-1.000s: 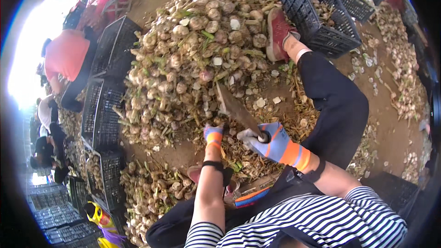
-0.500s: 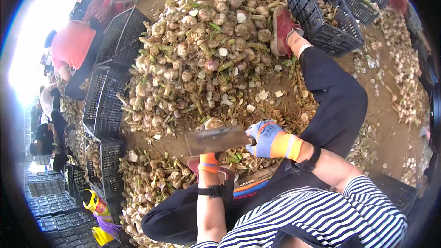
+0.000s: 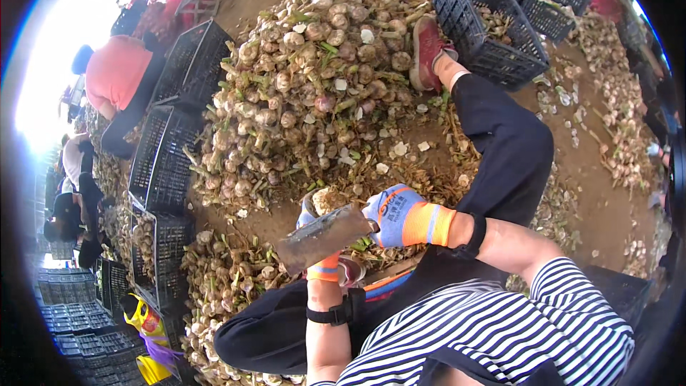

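Note:
My right hand, in a blue and orange work glove, is closed round the handle of a cleaver. Its broad, dull, rust-brown blade slants down to the left across my left hand, which wears a matching glove. Much of the left hand is hidden behind the blade; its fingers show curled beside a garlic bulb that sits just above the blade's upper edge. Beyond both hands rises a large heap of garlic with stems on. More garlic bulbs lie to the left of my left arm.
Black plastic crates stand along the left, and another crate holding some garlic is at the far right beside my red shoe. A co-worker in a pink top bends beyond the left crates. Loose peel and trimmings litter the ground.
The cleaver has tilted, its blade end dropping lower left, and my right hand has shifted slightly left. The garlic bulb and my left fingers now show more above the blade.

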A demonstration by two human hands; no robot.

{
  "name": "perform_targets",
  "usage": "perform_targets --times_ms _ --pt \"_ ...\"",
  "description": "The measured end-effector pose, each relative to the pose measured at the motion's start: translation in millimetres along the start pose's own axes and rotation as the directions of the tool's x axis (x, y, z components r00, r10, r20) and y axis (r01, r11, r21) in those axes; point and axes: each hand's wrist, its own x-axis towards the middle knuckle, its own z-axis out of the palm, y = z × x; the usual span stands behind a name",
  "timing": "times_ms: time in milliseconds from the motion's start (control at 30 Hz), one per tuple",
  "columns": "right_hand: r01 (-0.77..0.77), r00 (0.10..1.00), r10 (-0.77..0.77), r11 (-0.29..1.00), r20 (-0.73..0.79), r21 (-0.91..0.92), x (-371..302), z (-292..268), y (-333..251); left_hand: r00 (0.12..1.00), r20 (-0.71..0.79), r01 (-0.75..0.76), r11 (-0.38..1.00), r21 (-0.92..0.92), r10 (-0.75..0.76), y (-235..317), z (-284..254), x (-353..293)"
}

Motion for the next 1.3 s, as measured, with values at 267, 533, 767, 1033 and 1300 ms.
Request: perform_targets --times_ms 267,533,767,1033,1300 --pt "-0.026 0.999 0.025 0.999 0.045 0.029 8.4 15.2 14.1 0.999 0.012 -0.046 0.973 0.226 0.045 8.5 4.0 -13.4" --pt "0.005 1.0 -0.006 0.996 0.012 0.085 28.4 30.9 29.1 0.953 0.067 -0.289 0.82 0.495 0.295 -0.1 -16.3 -19.1" --pt "-0.026 0.996 0.018 0.995 0.091 0.095 33.3 37.8 12.2 0.998 -0.046 -0.05 0.996 0.075 0.053 6.0 -28.1 -26.3" --pt "-0.082 0.916 0.376 0.513 -0.138 0.855 55.5 57.5 57.6 0.947 -0.319 -0.037 0.999 -0.01 0.032 49.2 -22.4 -29.0" --pt "0.096 0.966 0.153 0.531 -0.207 0.842 54.8 87.4 2.6 0.979 -0.182 -0.078 0.647 -0.759 -0.096 36.0 -5.6 -19.4"
